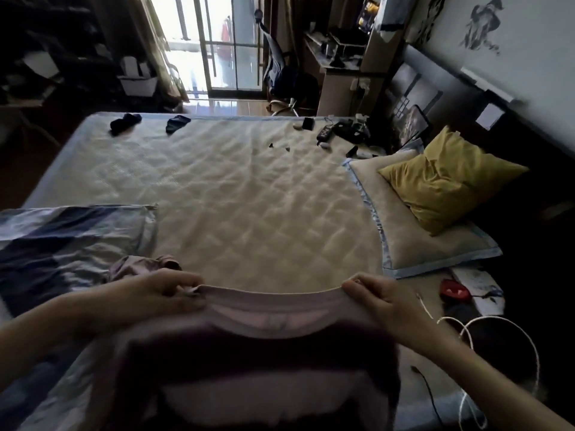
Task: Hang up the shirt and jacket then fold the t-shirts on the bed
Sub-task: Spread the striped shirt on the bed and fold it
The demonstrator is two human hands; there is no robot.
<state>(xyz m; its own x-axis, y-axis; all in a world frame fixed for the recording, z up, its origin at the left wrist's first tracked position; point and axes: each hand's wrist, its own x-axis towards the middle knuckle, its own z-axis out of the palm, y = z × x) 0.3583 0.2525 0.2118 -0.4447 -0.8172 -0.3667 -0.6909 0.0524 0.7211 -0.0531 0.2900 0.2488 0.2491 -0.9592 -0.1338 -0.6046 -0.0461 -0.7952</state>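
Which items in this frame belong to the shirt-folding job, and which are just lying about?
Job:
pale pink t-shirt, held up by its edge
left hand and right hand, each with a grip on that edge
crumpled pink garment
bed

Lying about:
yellow pillow
dark socks
blue patterned quilt
white cable

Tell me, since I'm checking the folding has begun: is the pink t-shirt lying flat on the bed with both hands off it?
No, the left hand and right hand each pinch the pink t-shirt and hold it up.
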